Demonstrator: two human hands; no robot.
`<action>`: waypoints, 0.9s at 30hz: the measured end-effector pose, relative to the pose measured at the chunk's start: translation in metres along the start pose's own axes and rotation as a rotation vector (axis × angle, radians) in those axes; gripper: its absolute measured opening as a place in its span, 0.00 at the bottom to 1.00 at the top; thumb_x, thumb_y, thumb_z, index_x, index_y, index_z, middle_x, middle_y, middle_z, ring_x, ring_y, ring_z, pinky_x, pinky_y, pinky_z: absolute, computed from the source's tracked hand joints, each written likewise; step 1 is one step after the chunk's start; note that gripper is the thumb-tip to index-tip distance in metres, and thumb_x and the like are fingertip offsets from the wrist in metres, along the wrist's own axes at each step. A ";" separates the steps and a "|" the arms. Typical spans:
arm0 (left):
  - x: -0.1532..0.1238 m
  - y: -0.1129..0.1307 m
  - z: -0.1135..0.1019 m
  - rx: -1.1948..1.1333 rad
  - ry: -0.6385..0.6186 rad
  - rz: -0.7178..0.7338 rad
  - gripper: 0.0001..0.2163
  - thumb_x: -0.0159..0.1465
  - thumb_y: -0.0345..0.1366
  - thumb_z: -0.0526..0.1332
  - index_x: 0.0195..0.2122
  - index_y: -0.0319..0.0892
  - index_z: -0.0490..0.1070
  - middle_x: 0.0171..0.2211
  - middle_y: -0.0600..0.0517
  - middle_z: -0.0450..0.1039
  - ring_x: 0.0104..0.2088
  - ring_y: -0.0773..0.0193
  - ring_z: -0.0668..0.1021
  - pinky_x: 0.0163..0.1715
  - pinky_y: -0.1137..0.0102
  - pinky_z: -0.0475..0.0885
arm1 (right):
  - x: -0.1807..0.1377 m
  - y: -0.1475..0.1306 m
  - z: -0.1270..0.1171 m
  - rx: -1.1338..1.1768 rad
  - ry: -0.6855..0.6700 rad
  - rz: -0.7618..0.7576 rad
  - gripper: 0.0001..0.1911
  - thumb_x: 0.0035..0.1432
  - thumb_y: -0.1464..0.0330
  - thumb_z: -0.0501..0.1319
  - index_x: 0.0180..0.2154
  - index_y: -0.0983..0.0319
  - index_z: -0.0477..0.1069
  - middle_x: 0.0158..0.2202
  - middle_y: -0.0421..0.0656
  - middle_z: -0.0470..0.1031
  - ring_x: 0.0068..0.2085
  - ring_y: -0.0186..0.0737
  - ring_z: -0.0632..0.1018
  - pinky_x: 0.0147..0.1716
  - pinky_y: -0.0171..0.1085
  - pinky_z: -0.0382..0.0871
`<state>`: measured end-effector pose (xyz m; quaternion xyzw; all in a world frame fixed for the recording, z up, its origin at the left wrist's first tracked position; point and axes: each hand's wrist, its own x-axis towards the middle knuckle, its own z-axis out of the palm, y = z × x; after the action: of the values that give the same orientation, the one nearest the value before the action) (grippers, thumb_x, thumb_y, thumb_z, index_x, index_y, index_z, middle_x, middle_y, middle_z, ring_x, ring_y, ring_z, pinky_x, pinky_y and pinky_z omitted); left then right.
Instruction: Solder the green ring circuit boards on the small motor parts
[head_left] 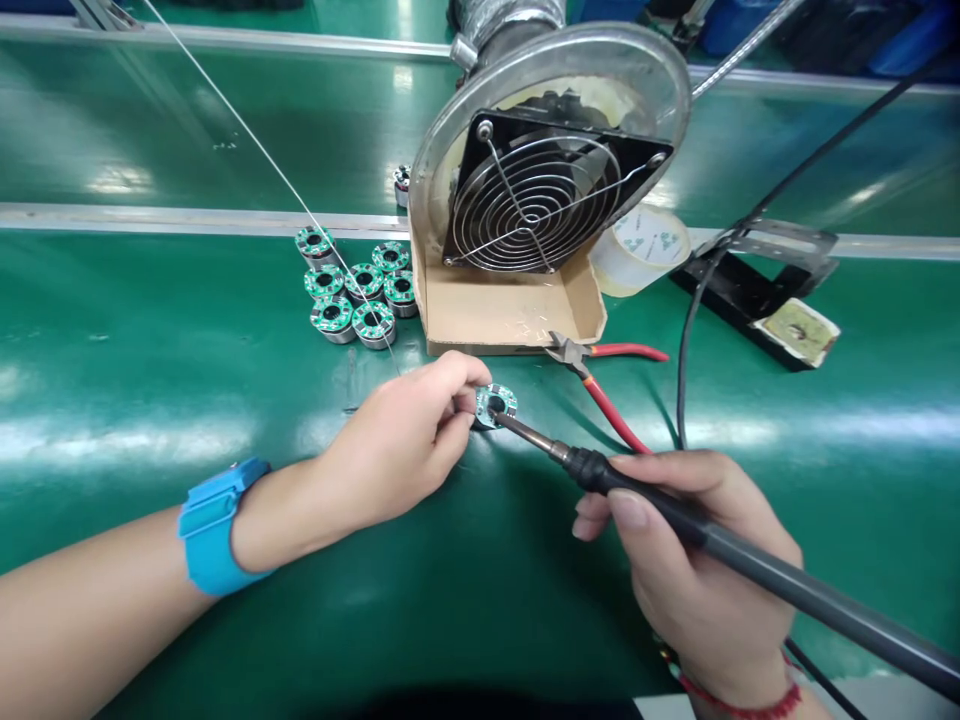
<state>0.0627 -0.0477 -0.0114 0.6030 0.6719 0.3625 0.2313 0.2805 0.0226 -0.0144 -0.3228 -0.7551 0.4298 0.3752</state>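
Note:
My left hand [409, 430], with a blue wristband, is closed at the left edge of a small round motor part [496, 404] topped by a green circuit board. A thin solder wire [255, 140] slopes down from the upper left and passes behind that hand's knuckles; its end is hidden. Fingertips touch the board's rim. My right hand [697, 560] is wrapped around the dark handle of a soldering iron [637, 490], its tip at the board's dark centre hole.
Several similar motor parts [364, 285] stand grouped behind my left hand. A fan [536, 200] with a metal hood stands over a cardboard tray [502, 310]. Red-handled cutters [607, 385], a tape roll [641, 250], a black holder with a sponge [799, 330] and a black cable [682, 370] lie rightward.

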 end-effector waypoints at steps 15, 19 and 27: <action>0.000 0.003 0.002 0.073 0.014 0.028 0.09 0.65 0.25 0.55 0.45 0.40 0.68 0.32 0.54 0.74 0.31 0.67 0.77 0.29 0.73 0.70 | 0.017 0.003 -0.008 0.191 -0.057 0.154 0.04 0.63 0.65 0.67 0.38 0.58 0.74 0.23 0.35 0.79 0.19 0.33 0.79 0.19 0.29 0.76; -0.001 0.004 0.003 0.083 0.020 -0.003 0.08 0.65 0.25 0.54 0.44 0.41 0.67 0.33 0.53 0.75 0.31 0.66 0.77 0.29 0.72 0.70 | 0.017 0.003 -0.008 0.186 -0.050 0.145 0.04 0.63 0.66 0.67 0.38 0.58 0.75 0.23 0.35 0.79 0.19 0.33 0.79 0.19 0.29 0.77; -0.001 0.004 0.002 0.088 0.009 -0.017 0.09 0.64 0.25 0.54 0.42 0.43 0.66 0.32 0.54 0.75 0.32 0.65 0.77 0.29 0.71 0.69 | 0.014 0.006 -0.012 0.087 -0.059 0.098 0.04 0.63 0.66 0.67 0.40 0.57 0.75 0.24 0.37 0.79 0.20 0.34 0.79 0.19 0.31 0.77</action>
<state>0.0667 -0.0483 -0.0099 0.6052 0.6933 0.3335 0.2047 0.2841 0.0414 -0.0111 -0.3298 -0.7298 0.4895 0.3450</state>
